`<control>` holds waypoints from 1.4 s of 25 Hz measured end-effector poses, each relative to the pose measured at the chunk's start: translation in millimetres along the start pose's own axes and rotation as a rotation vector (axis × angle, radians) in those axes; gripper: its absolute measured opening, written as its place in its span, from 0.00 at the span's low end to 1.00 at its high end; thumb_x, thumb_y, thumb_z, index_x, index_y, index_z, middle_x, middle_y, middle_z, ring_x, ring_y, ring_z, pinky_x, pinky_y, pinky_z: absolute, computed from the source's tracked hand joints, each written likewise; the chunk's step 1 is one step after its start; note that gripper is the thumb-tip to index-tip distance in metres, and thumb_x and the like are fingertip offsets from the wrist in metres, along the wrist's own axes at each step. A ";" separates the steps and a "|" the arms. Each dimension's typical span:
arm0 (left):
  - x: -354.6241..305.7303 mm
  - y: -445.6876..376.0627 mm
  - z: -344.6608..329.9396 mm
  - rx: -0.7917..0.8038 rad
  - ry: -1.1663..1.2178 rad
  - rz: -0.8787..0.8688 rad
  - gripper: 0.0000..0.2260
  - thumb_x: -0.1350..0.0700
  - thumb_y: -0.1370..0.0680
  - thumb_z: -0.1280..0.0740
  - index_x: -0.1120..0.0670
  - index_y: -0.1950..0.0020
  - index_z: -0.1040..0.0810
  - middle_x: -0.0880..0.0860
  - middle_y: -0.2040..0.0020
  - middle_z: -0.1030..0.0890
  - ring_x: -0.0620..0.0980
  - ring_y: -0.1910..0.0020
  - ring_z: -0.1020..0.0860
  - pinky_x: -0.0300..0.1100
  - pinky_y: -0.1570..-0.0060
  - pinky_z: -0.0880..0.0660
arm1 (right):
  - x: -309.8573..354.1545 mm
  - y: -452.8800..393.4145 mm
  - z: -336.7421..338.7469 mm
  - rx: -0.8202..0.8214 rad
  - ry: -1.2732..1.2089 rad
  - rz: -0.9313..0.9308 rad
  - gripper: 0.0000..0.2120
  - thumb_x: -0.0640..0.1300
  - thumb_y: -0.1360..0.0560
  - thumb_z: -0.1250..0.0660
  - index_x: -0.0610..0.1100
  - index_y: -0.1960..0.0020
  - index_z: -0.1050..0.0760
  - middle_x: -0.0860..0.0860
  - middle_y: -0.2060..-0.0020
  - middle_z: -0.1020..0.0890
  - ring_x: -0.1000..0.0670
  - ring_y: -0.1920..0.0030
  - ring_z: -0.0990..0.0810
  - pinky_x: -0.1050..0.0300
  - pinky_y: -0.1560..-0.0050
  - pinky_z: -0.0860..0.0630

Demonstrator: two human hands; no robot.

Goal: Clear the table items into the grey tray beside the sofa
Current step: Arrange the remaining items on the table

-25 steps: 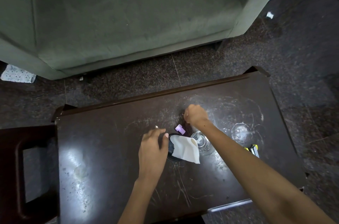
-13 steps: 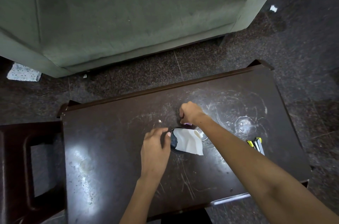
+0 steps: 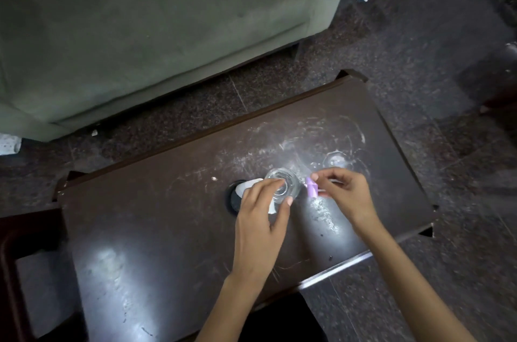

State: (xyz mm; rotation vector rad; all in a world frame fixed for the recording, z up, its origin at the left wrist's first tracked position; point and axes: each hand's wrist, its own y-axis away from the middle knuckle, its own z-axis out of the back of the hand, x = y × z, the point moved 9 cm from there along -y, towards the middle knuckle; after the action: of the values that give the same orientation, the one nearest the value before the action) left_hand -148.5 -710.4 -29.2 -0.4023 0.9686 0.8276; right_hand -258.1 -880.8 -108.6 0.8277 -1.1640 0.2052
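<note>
Dark speckled floor (image 3: 391, 67) surrounds a scratched dark brown bench (image 3: 173, 224), with a grey-green sofa (image 3: 145, 28) beyond its far edge. Near the bench's middle, the left hand (image 3: 260, 218) curls fingers and thumb around a clear drinking glass (image 3: 282, 185), seen from above, its rim round and see-through. Just left of it, a white tissue (image 3: 247, 185) lies over a black round object (image 3: 233, 200). The right hand (image 3: 347, 193) pinches a small lilac piece (image 3: 311, 189) just right of the glass. Bare bench top stretches left and near; the right edge lies close to the right hand.
</note>
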 end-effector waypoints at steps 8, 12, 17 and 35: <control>-13.5 37.3 -84.8 0.219 0.072 0.055 0.19 0.53 0.25 0.29 0.49 0.35 0.25 0.45 0.40 0.22 0.40 0.42 0.23 0.39 0.43 0.25 | -41.9 53.1 37.1 0.020 -0.188 -0.103 0.02 0.33 0.31 0.28 0.38 0.60 0.19 0.51 0.67 0.16 0.54 0.64 0.18 0.60 0.61 0.18; -14.2 40.1 -109.4 0.139 0.158 0.157 0.11 0.64 0.26 0.29 0.54 0.46 0.18 0.47 0.52 0.18 0.39 0.58 0.18 0.38 0.54 0.19 | -52.0 60.1 53.2 -0.015 -0.271 -0.156 0.07 0.34 0.30 0.28 0.30 0.55 0.22 0.42 0.63 0.18 0.49 0.64 0.19 0.56 0.59 0.17; -12.9 43.3 -146.5 0.128 0.209 0.289 0.10 0.67 0.28 0.29 0.55 0.49 0.17 0.51 0.54 0.16 0.43 0.59 0.16 0.42 0.54 0.18 | -57.5 54.1 78.1 0.009 -0.229 -0.163 0.08 0.38 0.29 0.28 0.32 0.55 0.21 0.44 0.65 0.17 0.51 0.66 0.19 0.56 0.59 0.19; 24.1 64.0 -145.7 -0.007 0.162 0.453 0.09 0.66 0.29 0.28 0.54 0.52 0.17 0.50 0.54 0.17 0.45 0.60 0.17 0.34 0.58 0.21 | -130.1 -33.3 66.3 0.062 1.209 0.040 0.22 0.35 0.25 0.38 0.47 0.33 0.35 0.42 0.35 0.34 0.41 0.39 0.32 0.47 0.50 0.23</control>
State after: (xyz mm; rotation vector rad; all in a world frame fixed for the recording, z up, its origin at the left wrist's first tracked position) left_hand -272.4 -752.2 -123.1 -0.2595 1.2310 1.2212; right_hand -342.2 -914.2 -227.9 0.5571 -0.0323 0.6653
